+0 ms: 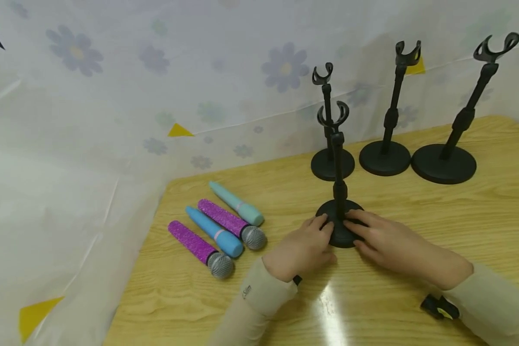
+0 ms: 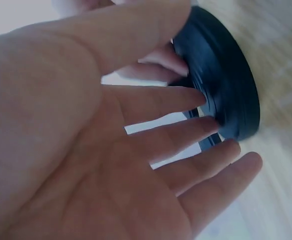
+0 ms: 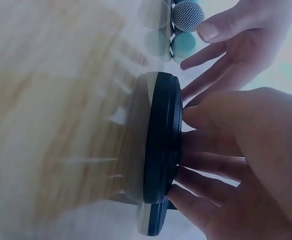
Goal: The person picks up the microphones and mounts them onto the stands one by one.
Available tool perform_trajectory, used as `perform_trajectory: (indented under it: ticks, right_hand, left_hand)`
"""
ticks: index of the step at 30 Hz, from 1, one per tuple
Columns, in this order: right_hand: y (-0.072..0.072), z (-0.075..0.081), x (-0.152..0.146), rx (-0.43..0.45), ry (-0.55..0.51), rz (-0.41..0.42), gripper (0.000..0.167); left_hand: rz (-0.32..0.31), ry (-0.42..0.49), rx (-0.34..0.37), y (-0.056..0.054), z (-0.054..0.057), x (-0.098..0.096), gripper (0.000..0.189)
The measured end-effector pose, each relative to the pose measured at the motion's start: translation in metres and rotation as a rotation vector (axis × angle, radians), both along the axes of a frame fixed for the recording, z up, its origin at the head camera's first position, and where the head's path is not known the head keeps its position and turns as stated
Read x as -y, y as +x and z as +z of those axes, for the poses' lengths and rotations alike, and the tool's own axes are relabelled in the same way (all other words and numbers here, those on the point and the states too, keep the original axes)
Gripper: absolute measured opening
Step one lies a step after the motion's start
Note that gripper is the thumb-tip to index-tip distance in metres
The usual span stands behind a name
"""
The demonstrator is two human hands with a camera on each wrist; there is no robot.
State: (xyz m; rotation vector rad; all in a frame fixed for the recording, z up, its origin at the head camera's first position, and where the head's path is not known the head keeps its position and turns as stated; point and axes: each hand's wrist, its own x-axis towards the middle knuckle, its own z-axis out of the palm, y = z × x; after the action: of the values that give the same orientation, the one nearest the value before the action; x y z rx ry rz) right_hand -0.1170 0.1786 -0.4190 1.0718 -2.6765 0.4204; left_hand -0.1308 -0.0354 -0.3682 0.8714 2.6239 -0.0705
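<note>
A black desktop microphone stand (image 1: pixel 339 190), with an open C-shaped clip on top, stands upright near the middle of the table. My left hand (image 1: pixel 302 247) touches the left side of its round base (image 1: pixel 342 236), and my right hand (image 1: pixel 387 240) rests on the right side. Fingers on both hands are extended rather than wrapped around anything. In the left wrist view, the left fingertips (image 2: pixel 205 125) meet the dark base (image 2: pixel 225 75). The right wrist view shows the right fingers (image 3: pixel 205 145) against the edge of the base (image 3: pixel 163 140), which sits on the table.
Behind stand three similar black stands: left (image 1: pixel 322 166), middle (image 1: pixel 385 161) and right (image 1: pixel 443 166). Lying left of my hands are two glittery purple microphones (image 1: pixel 192 240) (image 1: pixel 222 216), a blue microphone (image 1: pixel 212 228) and a teal one (image 1: pixel 235 202). A flowered sheet (image 1: pixel 225 86) hangs behind the wooden table (image 1: pixel 164 298).
</note>
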Motion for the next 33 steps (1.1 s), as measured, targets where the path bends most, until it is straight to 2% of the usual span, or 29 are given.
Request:
perform_trajectory:
  ticks: [3, 6, 8, 11, 14, 18, 21, 27, 33]
  right_hand:
    - [0.000, 0.001, 0.001, 0.012, 0.000, -0.009, 0.043]
    - [0.001, 0.002, 0.000, 0.042, -0.003, -0.019, 0.042]
    - [0.001, 0.003, -0.001, 0.059, -0.004, -0.023, 0.042]
    - [0.001, 0.004, -0.001, 0.073, -0.004, -0.028, 0.041]
    - [0.001, 0.004, 0.000, 0.072, -0.005, -0.030, 0.041]
    - [0.002, 0.003, 0.000, 0.062, -0.011, -0.026, 0.041]
    - [0.002, 0.002, 0.000, 0.061, -0.013, -0.024, 0.041]
    - [0.001, 0.001, 0.001, 0.066, -0.013, -0.025, 0.042]
    - [0.001, 0.000, 0.001, 0.051, -0.018, -0.027, 0.042]
  left_hand:
    - [-0.003, 0.028, 0.035, -0.005, 0.005, 0.009, 0.069]
    - [-0.033, 0.075, 0.054, -0.011, 0.010, 0.018, 0.062]
    - [-0.071, 0.094, 0.041, -0.014, 0.014, 0.025, 0.056]
    - [-0.097, 0.097, 0.005, -0.018, 0.022, 0.039, 0.049]
    - [-0.073, 0.099, -0.024, -0.022, 0.031, 0.057, 0.045]
    - [-0.039, 0.164, -0.061, -0.033, 0.039, 0.084, 0.038]
    - [-0.020, 0.213, -0.100, -0.044, 0.040, 0.106, 0.034]
    - [0.036, 0.245, -0.181, -0.061, 0.037, 0.148, 0.032]
    - [0.057, 0.253, -0.233, -0.075, 0.032, 0.172, 0.033]
